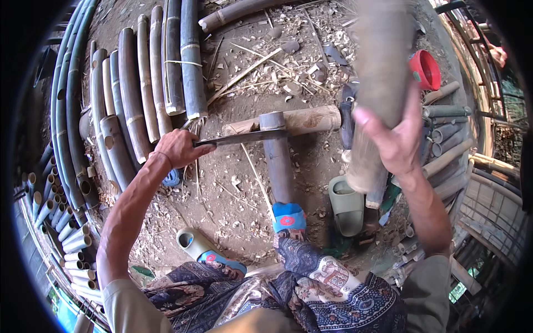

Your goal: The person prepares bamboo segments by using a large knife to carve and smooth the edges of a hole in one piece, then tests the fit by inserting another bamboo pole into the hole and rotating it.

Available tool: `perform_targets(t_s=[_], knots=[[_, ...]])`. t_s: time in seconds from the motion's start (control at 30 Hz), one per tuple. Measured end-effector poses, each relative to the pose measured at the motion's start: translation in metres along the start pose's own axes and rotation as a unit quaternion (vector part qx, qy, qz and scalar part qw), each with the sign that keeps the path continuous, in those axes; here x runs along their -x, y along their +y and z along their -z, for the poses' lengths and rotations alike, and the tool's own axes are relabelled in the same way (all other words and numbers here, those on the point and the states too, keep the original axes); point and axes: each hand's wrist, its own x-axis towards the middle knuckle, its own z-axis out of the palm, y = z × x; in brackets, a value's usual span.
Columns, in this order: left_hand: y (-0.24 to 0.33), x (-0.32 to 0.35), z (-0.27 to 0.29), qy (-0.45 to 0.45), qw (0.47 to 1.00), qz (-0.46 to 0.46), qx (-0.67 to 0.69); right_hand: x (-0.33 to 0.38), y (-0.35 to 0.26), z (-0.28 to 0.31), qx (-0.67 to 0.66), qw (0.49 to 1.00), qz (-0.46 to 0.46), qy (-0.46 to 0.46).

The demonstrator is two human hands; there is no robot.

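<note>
My left hand (180,148) is closed round the handle end of a machete (244,137). Its dark blade lies crosswise on a short bamboo tube (277,164), close to the far end. That end rests on a second bamboo piece (316,119) lying across underneath. My foot in a blue patterned sock (288,217) meets the tube's near end. On the right, my right hand (393,139) grips a thick log (383,61), smeared by motion, with the thumb on one side and the fingers on the other. Whether the log is wood or bamboo is unclear.
Bamboo poles (130,83) lie side by side at the left; stacked tubes (78,241) fill the lower left. A loose green sandal (347,208) sits right of my foot. A red bucket (426,70) stands far right beside more bamboo (449,133). Shavings (250,72) litter the ground.
</note>
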Motion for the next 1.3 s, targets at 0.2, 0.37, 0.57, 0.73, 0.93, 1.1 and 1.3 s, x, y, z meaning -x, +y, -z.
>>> perform_targets(t_s=[0.2,0.37,0.57,0.73,0.93,1.1,1.3], knots=[[0.003,-0.010,-0.001,-0.035,0.999,-0.003,-0.008,0.040,0.045,-0.009,0.225,0.915,-0.099,-0.319],[-0.012,-0.015,0.000,-0.025,0.999,-0.016,-0.012,-0.016,0.004,0.009,0.052,0.998,0.032,-0.026],[0.000,-0.022,-0.004,-0.057,0.998,-0.032,-0.015,0.058,0.046,-0.014,0.197,0.933,-0.138,-0.268],[-0.016,-0.024,-0.009,-0.079,0.997,-0.022,-0.015,0.017,0.012,0.005,0.178,0.971,-0.048,-0.154],[-0.008,-0.026,-0.007,-0.107,0.994,-0.027,-0.011,0.028,0.023,-0.022,-0.010,0.994,0.069,0.086],[-0.008,-0.026,-0.011,-0.117,0.992,-0.044,-0.026,0.060,0.024,-0.009,0.168,0.928,-0.195,-0.268],[0.002,-0.030,0.049,-0.094,0.995,-0.018,0.028,0.025,0.008,0.021,-0.073,0.989,-0.128,-0.005]])
